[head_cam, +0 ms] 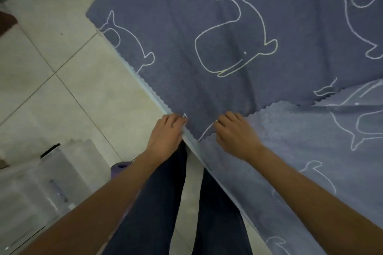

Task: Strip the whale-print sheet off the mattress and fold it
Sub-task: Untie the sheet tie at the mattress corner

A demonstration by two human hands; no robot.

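One blue-grey whale-print sheet point(228, 27), scalloped edge

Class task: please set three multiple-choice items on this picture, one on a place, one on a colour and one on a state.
1. Where are the left hand and right hand?
A. On the floor
B. At the near edge of the whale-print sheet, by the mattress side
C. On a pillow

2. What colour are the lines that draw the whales?
A. White
B. Red
C. Black

3. How does the sheet lie?
A. Bundled on the floor
B. Folded into a neat stack
C. Spread over the mattress, with a flap turned over

Answers:
1 B: both hands hold the cloth at the bed's edge.
2 A: the outlines are pale white on blue-grey cloth.
3 C: the flap's paler underside faces up on the right.
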